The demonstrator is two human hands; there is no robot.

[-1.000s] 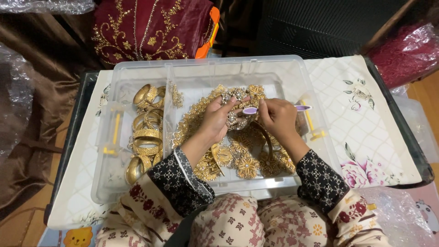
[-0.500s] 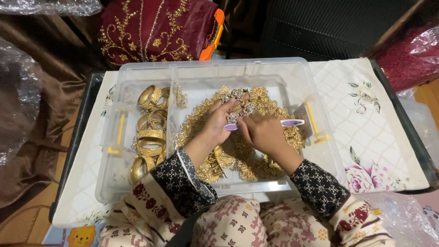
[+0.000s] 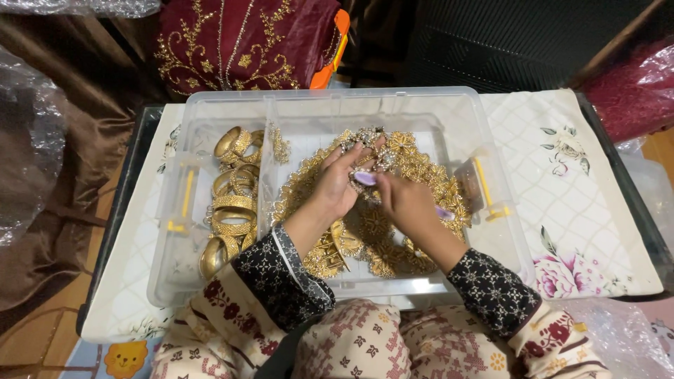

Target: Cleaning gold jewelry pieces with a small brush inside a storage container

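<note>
Left hand (image 3: 342,184) still pinching silver jewellery piece (image 3: 361,140), right hand (image 3: 406,203) gripping lilac tool (image 3: 372,180), shifted left since earlier

Dim warm light, sharp focus

Gold bangles (image 3: 232,203) fill a clear plastic box's (image 3: 175,260) left compartment; a floral white cloth (image 3: 562,182) covers the surface, with maroon embroidered fabric (image 3: 239,42) at upper left and crinkled plastic wrap (image 3: 28,126) at far left.
</note>
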